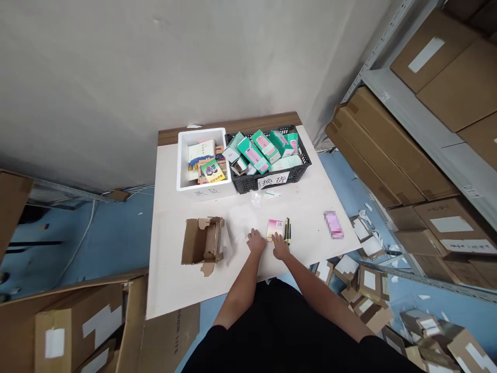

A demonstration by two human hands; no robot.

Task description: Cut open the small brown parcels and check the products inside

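Observation:
Both of my hands rest on the white table [174, 290] around a small pink box [275, 228]. My left hand [256, 241] lies just left of the box with its fingers curled, and I cannot make out anything in it. My right hand [279, 246] sits below the box with its fingers touching the box's near edge. A yellow and black utility knife [287, 231] lies right beside the box. An opened, torn cardboard box [204, 241] lies on its side to the left. A clear plastic wrapper [240, 223] lies between the two.
At the table's back stand a white foam box [182, 155] with booklets and a black crate [272, 181] with green and pink boxes. A blurred pink item [334, 224] lies at the right. Cardboard boxes fill the shelves [427, 119] and litter the floor [373, 285].

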